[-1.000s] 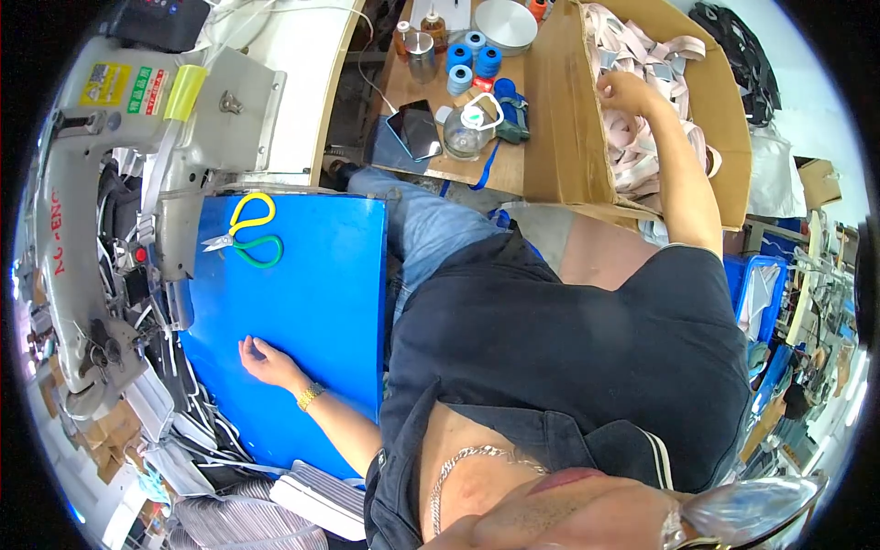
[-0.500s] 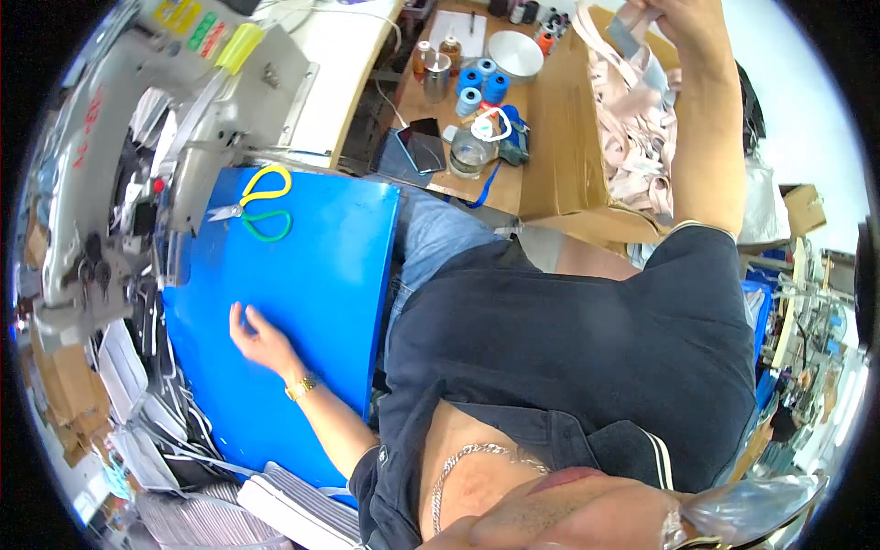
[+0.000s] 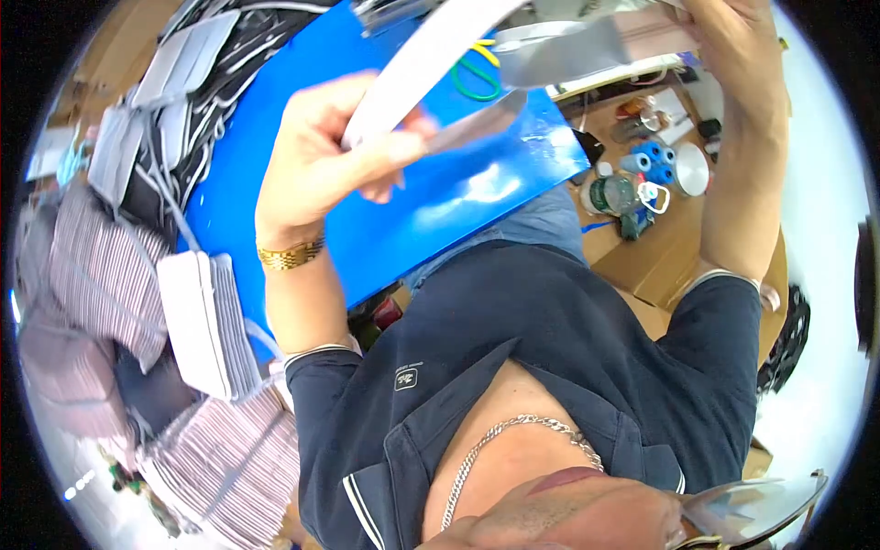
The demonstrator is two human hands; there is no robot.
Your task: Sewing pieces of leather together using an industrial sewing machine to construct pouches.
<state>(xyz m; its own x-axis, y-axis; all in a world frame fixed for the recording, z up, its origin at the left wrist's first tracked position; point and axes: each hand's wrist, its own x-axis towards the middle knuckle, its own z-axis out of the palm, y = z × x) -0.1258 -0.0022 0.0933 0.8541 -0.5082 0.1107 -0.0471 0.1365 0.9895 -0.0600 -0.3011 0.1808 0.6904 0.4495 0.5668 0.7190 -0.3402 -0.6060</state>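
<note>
My left hand (image 3: 321, 156), with a gold watch at its wrist, is raised over the blue board (image 3: 385, 257). Its fingers are closed on a white fabric strap (image 3: 431, 69), which stretches up past the top edge. High at the right, my right hand (image 3: 738, 55) is partly cut off by the frame and pinches a pinkish-grey strap (image 3: 655, 38). A grey, motion-blurred part of it (image 3: 573, 55) reaches toward the left hand. Whether the white and grey lengths are one piece, I cannot tell. Behind them, scissors (image 3: 477, 84) with green and yellow handles lie on the board, half hidden.
Stacks of pinkish-grey fabric pieces (image 3: 225, 467) and a pale bundle (image 3: 188, 321) lie at the left. Right of the board, a wooden surface carries blue thread cones (image 3: 655, 163), a glass jar (image 3: 612, 194) and a white bowl (image 3: 690, 170). A cardboard box (image 3: 651, 266) stands beside my right arm.
My right hand has left the open carton, carrying strap toward the board. My left hand has lifted off the board and taken hold of the white strap. The view has turned.
</note>
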